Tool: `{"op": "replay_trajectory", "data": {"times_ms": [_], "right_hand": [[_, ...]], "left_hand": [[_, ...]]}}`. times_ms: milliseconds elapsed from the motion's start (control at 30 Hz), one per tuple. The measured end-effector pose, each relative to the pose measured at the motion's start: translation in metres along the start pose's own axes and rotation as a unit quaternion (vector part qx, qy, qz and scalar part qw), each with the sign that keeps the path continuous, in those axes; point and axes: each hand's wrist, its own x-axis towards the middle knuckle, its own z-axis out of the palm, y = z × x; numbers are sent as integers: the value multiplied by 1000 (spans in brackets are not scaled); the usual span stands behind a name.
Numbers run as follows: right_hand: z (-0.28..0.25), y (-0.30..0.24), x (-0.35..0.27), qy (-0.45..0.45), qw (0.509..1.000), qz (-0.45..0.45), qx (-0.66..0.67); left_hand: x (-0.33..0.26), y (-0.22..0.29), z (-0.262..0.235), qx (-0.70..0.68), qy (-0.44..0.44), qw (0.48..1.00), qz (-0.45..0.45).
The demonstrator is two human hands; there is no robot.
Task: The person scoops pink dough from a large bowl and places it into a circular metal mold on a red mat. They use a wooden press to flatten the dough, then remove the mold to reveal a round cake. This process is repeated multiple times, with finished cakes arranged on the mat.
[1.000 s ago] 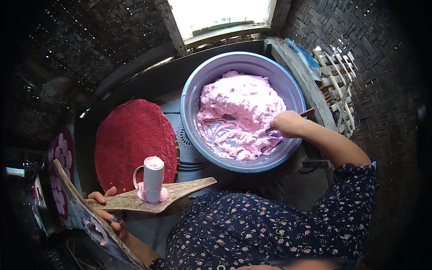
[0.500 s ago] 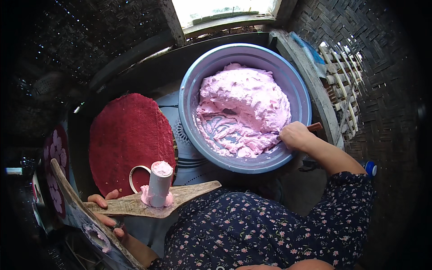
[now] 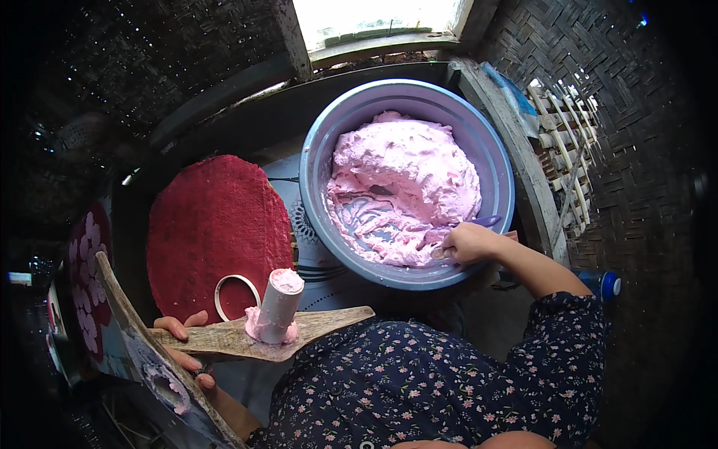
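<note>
My right hand [image 3: 470, 244] is inside the blue-purple tub [image 3: 410, 278], closed around a purple spatula-like tool [image 3: 488, 221] whose tip meets the dough. A large mound of soft pink dough [image 3: 407, 161] fills the tub's far side; its near side is scraped thin. At lower left, my left hand [image 3: 182, 337] grips a worn wooden board [image 3: 217, 340]. A white tube [image 3: 280, 308] stands through that board, packed with pink dough, with more dough around its base. Beside the fingers rises a second wooden piece [image 3: 123, 310], with a dough-smeared hole.
A round red board [image 3: 217, 232] lies left of the tub, a white ring [image 3: 222, 297] at its near edge. Left of the wooden pieces, a dark red sheet [image 3: 88, 280] bears pink dough shapes. A blue-capped bottle [image 3: 609, 284] is at right. Woven walls and a window surround.
My right hand has moved slightly left and down in the tub, and the purple tool now shows beneath it. The tube and board have shifted a little to the right.
</note>
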Motion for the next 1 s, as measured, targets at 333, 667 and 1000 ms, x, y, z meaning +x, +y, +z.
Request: {"op": "replay_trajectory", "data": {"times_ms": [333, 667, 1000], "right_hand": [[0, 13, 9, 27, 983, 102, -153], [25, 18, 22, 52, 995, 0, -91], [-20, 30, -8, 42, 994, -42, 95]], "left_hand": [[3, 10, -8, -25, -42, 998, -47], [0, 7, -1, -10, -3, 1000, -8], [3, 5, -5, 33, -29, 997, 56]]}}
